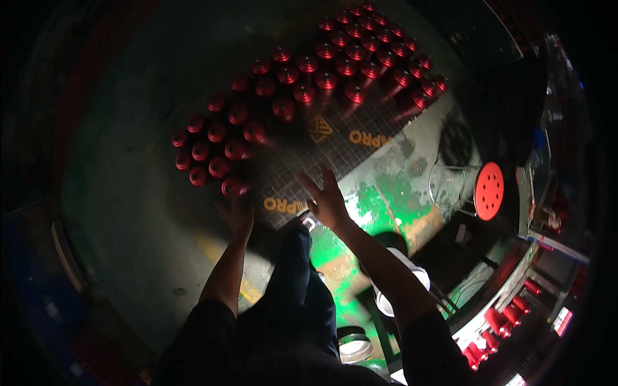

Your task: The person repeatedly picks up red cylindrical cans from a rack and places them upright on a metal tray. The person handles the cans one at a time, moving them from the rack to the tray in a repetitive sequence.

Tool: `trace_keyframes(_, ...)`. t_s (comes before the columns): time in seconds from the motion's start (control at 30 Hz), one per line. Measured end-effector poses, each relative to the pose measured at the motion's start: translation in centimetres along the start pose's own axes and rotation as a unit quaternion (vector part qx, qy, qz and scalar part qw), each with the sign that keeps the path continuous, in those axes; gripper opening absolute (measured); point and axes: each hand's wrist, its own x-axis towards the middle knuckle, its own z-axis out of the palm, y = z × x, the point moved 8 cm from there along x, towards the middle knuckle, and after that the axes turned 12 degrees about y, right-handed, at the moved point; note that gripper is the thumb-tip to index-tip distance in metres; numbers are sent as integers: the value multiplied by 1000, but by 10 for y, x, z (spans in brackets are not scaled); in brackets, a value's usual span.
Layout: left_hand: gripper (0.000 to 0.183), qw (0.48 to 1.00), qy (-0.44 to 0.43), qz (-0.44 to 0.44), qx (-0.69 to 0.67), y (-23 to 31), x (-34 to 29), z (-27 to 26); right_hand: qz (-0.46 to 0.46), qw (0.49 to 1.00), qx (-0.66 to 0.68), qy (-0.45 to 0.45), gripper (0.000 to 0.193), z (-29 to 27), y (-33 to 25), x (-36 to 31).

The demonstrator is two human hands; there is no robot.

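Rows of glossy red cylinders with rounded shoulders and small necks stand upright on a dark, grid-patterned mat (pixel 309 164) with orange lettering. My left hand (pixel 237 215) is in shadow right beside the nearest red cylinder (pixel 233 186), at the near left end of the group. Its fingers are too dark to make out, and I cannot tell whether they grip the cylinder or only reach toward it. Over the mat's near edge, my right hand (pixel 326 199) hangs with its fingers spread and nothing in it.
A stool with a round red perforated seat (pixel 489 191) stands at the right. White round containers (pixel 402 283) are beside my right forearm. More red cylinders (pixel 499 321) lie along a lit bench at the lower right. Green-stained concrete floor (pixel 380 206) borders the mat.
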Motion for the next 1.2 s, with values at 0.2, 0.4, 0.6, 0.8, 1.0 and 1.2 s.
trace_keyframes(0.2, 84, 997, 38, -57, 22, -57, 48, 69, -34, 997, -61, 18, 87, 101, 34, 196)
trace_keyframes(0.4, 71, 991, 75, -101, -33, -41, 66, 57, 44, 986, -159, -40, 76, 205, 93, 263)
trace_keyframes(0.6, 59, 997, 49, -55, -32, -40, 76, 63, 75, 988, -119, 66, 75, 256, 159, 269)
trace_keyframes(0.8, 60, 997, -22, 60, -49, -10, 46, 13, 316, 885, 341, 24, 91, 181, 109, 212)
trace_keyframes(1.0, 63, 942, -249, 180, -134, 109, 12, -35, 144, 958, 180, 169, 67, -39, 76, 56)
trace_keyframes(1.2, 60, 756, -476, 398, -211, 300, -64, -40, 360, 757, 449, 308, 61, -250, 59, -163)
